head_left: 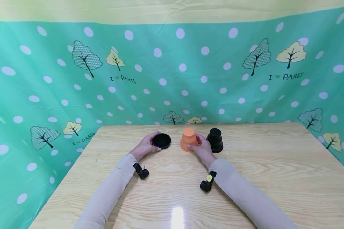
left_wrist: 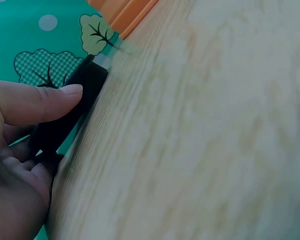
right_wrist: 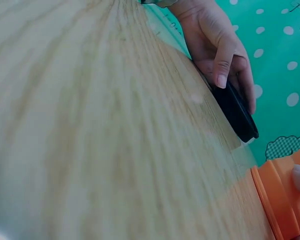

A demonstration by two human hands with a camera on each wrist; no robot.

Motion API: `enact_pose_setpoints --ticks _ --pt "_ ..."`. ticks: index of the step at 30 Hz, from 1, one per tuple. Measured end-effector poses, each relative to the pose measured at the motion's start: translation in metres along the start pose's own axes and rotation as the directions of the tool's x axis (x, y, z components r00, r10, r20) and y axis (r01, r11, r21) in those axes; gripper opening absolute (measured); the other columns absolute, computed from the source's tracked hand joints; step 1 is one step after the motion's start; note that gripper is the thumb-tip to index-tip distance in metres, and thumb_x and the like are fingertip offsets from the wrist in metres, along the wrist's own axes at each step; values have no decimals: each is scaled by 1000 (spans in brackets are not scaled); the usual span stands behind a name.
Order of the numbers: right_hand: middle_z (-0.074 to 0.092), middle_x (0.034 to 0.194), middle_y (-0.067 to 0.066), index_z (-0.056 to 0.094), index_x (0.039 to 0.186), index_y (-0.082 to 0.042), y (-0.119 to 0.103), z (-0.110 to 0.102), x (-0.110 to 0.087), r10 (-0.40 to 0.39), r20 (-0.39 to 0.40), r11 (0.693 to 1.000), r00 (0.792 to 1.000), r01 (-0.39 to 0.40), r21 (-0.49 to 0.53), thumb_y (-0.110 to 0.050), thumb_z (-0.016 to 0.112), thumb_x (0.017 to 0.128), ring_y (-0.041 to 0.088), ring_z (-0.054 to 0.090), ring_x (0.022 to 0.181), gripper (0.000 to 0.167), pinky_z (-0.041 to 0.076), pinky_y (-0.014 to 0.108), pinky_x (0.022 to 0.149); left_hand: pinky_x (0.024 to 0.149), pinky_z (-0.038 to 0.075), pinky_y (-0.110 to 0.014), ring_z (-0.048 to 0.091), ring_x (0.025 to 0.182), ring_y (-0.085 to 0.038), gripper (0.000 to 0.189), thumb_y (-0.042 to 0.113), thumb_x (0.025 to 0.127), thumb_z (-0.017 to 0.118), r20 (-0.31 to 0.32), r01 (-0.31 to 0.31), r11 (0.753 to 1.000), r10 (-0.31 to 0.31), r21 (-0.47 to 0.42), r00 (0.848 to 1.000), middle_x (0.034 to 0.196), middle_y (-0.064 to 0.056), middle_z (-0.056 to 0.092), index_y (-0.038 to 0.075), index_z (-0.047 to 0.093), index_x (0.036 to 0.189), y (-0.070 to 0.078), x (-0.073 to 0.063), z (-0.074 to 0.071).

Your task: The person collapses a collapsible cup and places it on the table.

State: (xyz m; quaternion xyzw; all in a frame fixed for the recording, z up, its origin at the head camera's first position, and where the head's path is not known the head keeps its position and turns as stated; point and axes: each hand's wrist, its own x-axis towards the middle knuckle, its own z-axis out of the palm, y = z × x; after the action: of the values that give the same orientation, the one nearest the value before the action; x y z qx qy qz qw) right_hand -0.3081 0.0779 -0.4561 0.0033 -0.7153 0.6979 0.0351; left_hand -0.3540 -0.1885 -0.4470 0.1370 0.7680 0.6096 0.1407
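My left hand holds a flat, round black collapsible cup by its left side, thumb in front and fingers behind. In the left wrist view the thumb lies across the black cup's side, and the cup sits low at the table surface. My right hand grips an orange collapsible cup from its right side. The orange cup is extended and stands with its narrow end up and wide rim down. In the right wrist view only part of this hand shows, at the right edge.
A tall black stepped cup, also wide end down, stands just right of my right hand. Beneath everything is a light wood table. A green dotted cloth hangs behind the table's far edge and along its sides.
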Motion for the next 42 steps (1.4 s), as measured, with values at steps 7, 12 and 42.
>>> enact_pose_setpoints --ticks 7,12,42 --pt "48 138 15 46 137 -4 1 0 3 52 0 999 999 -52 -9 4 72 79 27 42 129 63 35 38 107 110 27 -37 22 140 -30 86 -20 75 63 -21 -2 1000 1 -27 1000 153 -16 23 -1 21 148 -1 -1 1" --pt "48 138 16 46 136 -3 -3 -1 1 49 -10 999 999 -49 -4 4 72 79 28 43 128 63 36 39 107 111 26 -36 22 140 -28 85 -19 74 63 -27 -12 999 11 -43 1000 153 -16 24 -1 23 147 -1 0 1" --pt "47 138 15 44 137 -3 -51 -16 -18 -35 142 992 989 51 -113 -2 73 80 29 41 129 64 40 36 104 109 33 -34 42 130 -23 45 5 93 57 -212 -127 980 92 -154 973 140 -13 48 1 45 137 70 -25 39"
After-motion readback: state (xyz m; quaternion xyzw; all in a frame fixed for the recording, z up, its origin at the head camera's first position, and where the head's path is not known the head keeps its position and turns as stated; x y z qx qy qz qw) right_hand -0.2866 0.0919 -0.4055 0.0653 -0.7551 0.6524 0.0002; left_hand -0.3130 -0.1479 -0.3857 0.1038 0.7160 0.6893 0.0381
